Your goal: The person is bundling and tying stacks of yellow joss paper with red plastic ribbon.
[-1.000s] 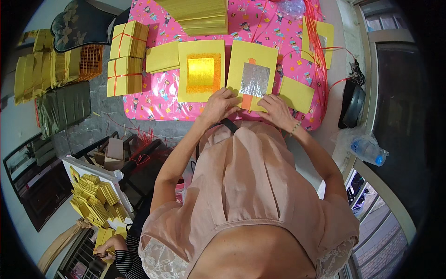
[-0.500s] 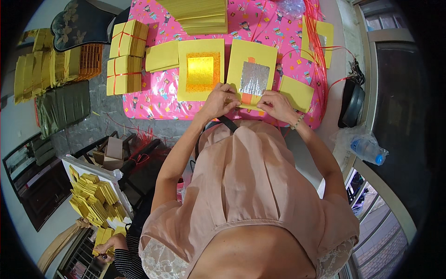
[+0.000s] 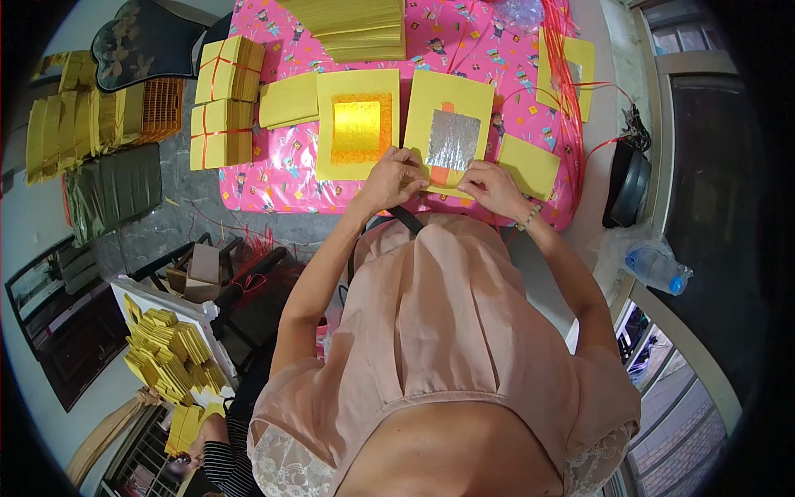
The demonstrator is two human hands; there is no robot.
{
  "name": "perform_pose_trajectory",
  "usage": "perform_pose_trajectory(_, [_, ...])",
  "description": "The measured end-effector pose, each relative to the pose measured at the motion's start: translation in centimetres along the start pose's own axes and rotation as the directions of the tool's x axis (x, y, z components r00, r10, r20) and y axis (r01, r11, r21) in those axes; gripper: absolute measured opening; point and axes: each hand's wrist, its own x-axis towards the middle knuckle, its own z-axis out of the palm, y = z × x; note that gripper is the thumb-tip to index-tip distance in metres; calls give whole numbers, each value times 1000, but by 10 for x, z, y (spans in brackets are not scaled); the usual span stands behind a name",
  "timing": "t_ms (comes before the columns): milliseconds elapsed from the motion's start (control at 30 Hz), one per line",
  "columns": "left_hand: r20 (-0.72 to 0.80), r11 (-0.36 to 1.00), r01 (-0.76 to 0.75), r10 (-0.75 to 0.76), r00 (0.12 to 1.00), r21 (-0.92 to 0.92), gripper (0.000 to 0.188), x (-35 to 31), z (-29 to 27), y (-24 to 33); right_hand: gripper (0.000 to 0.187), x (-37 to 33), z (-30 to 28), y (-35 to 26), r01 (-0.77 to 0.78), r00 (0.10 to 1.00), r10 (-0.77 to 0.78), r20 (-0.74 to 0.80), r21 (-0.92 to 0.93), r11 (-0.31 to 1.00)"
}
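A yellow paper sheet (image 3: pixel 426 99) with a silver foil patch (image 3: pixel 454 139) and an orange strip lies in front of me. At its near left corner my left hand (image 3: pixel 393 178) pinches the edge, thumb and fingers together. My right hand (image 3: pixel 492 187) pinches the same near edge farther right, where a narrow strip of paper appears folded up. To the left is another yellow sheet (image 3: pixel 358 85) bearing a gold foil square on an orange patch. A smaller folded yellow paper (image 3: pixel 530 168) lies just right of my right hand.
A pink patterned cloth (image 3: pixel 286 178) covers the table. Red-tied yellow bundles (image 3: pixel 228 132) stand at the left, a large paper stack (image 3: pixel 352 29) at the back, and red string (image 3: pixel 567 108) at the right. A co-worker's hand (image 3: pixel 214 429) is beside yellow papers at lower left.
My hands stay at the sheet's near edge with almost no visible movement. At the lower left, the co-worker's hand has shifted slightly.
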Motion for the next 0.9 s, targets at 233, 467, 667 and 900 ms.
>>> perform_pose_trajectory(233, [-7,1000,8,-7,1000,21,15,-1,2,-3,16,0,1,0,7,1000,-7,-9,8,1000])
perform_pose_trajectory(467, [-3,1000,8,-8,1000,23,14,0,2,-1,17,0,1,-1,-4,1000,5,-25,36,999])
perform_pose_trajectory(667, [9,999,18,-18,1000,44,16,-1,1,3,18,-6,4,-2,82,996,-86,-38,-95,992])
perform_pose_trajectory(900, [-11,974,55,-54,999,218,19,4,-2,12,18,-9,12,-3,201,965,-245,-98,-332,922])
